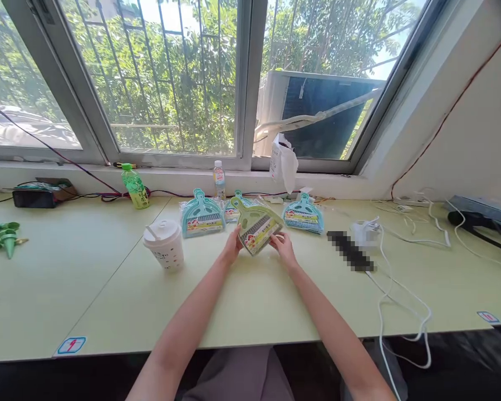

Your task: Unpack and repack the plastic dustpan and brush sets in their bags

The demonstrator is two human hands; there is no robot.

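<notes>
A small yellow-green dustpan-and-brush set in clear packaging [255, 224] is lifted a little off the pale green table [250, 301], tilted with its handle pointing up and left. My left hand [232, 246] grips its lower left edge and my right hand [282, 245] grips its lower right edge, fingers curled on the pack. Behind it lie three similar teal sets: one at the left [201, 214], one partly hidden in the middle [232, 210], one at the right [304, 214].
A white lidded paper cup [165, 244] stands left of my hands. A green drink bottle [135, 186] and a small clear bottle [219, 179] stand near the window sill. White cables and a charger [365, 231] lie to the right, green items [0, 234] at far left.
</notes>
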